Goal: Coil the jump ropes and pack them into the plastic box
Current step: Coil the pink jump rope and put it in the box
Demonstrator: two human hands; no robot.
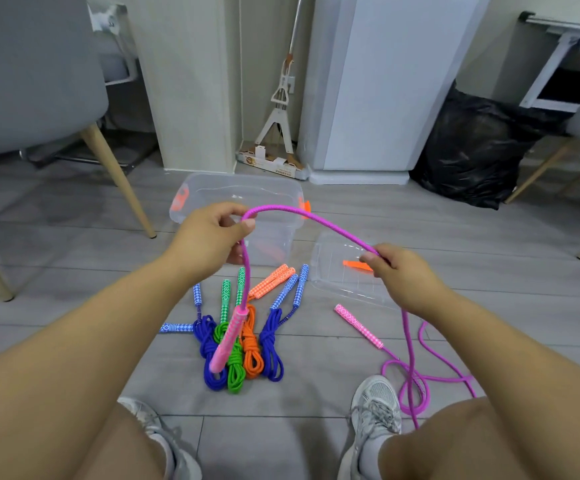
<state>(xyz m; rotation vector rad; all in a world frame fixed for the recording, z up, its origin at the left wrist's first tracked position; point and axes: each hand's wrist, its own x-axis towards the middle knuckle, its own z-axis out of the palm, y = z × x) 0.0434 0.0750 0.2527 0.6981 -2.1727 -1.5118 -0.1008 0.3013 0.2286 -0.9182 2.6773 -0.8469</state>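
A purple jump rope [302, 216] arches between my hands. My left hand [212, 233] pinches it near one end, and its pink handle [228, 337] hangs below. My right hand [394, 271] grips the rope further along; the rest trails to the floor in loose loops [416, 379] with the second pink handle [358, 325] lying flat. Several coiled ropes lie on the floor: two blue [205, 344] [271, 344], a green [235, 368] and an orange [252, 348]. The clear plastic box [212, 188] stands open behind them.
The box's clear lid [337, 282] lies on the floor to the right. Chair legs [119, 178] stand at left, a black bag [472, 147] and more chair legs at right, a mop [278, 116] behind. My shoes [375, 407] are at the bottom.
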